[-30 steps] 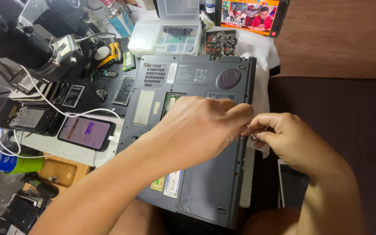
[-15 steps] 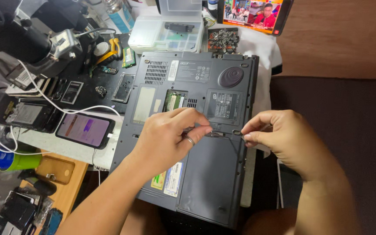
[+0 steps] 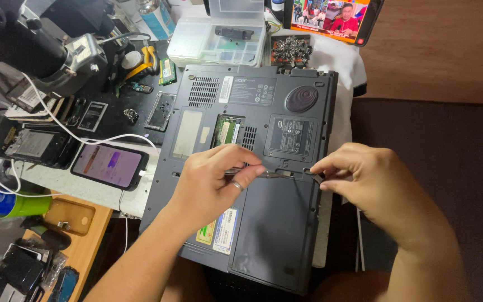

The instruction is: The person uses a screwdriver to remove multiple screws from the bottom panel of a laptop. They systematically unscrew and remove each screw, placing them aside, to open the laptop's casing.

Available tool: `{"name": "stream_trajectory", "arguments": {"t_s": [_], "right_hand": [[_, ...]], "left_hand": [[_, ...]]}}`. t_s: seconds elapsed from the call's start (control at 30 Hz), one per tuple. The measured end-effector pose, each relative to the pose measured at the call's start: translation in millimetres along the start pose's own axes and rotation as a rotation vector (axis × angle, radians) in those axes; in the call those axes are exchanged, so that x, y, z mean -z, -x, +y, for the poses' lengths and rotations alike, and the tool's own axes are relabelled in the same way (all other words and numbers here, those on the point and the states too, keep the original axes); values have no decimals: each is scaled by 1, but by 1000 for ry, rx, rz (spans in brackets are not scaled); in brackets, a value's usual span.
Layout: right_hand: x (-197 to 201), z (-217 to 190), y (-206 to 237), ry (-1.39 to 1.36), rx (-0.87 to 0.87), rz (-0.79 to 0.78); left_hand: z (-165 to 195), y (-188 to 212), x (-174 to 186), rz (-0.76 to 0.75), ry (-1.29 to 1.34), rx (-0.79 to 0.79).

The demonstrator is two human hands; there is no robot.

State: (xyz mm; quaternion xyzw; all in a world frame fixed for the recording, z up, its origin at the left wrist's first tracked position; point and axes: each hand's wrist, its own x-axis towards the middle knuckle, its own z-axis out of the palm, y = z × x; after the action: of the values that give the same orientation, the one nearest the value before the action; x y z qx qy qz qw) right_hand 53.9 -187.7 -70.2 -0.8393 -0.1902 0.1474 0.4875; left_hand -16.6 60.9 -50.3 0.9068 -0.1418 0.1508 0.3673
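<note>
left hand (image 3: 214, 182) pinches thin metal tool (image 3: 272, 174) on upturned grey laptop (image 3: 252, 168); right hand (image 3: 364, 182) pinches latch (image 3: 315, 177) at laptop's edge; hold tool flat, press gently

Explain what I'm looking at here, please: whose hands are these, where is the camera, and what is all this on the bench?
There is one view, from a camera worn on a person's head, looking down at their own two bare hands. No robot is involved.

In the middle lies a dark grey laptop, turned upside down so its underside with vents and cover panels faces up. The left hand, with a ring on one finger, holds a thin metal tool against the seam above the large bottom panel. The right hand pinches with its fingers at the laptop's right edge; what it grips is too small to tell.

To the left lie a phone with its screen lit and a white cable, other small electronic parts, and a microscope-like device. Behind the laptop stand a clear parts box and a small screen showing video.
</note>
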Motion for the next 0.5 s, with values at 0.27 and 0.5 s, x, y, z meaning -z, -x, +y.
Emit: {"name": "stream_trajectory", "arguments": {"t_s": [0.27,0.5], "right_hand": [[6,4,-8,128,-23,-103],[12,12,-9,-8,-39,-103]], "left_hand": [[-32,16,-22,106,290,176],[-44,19,-27,123,470,357]]}}
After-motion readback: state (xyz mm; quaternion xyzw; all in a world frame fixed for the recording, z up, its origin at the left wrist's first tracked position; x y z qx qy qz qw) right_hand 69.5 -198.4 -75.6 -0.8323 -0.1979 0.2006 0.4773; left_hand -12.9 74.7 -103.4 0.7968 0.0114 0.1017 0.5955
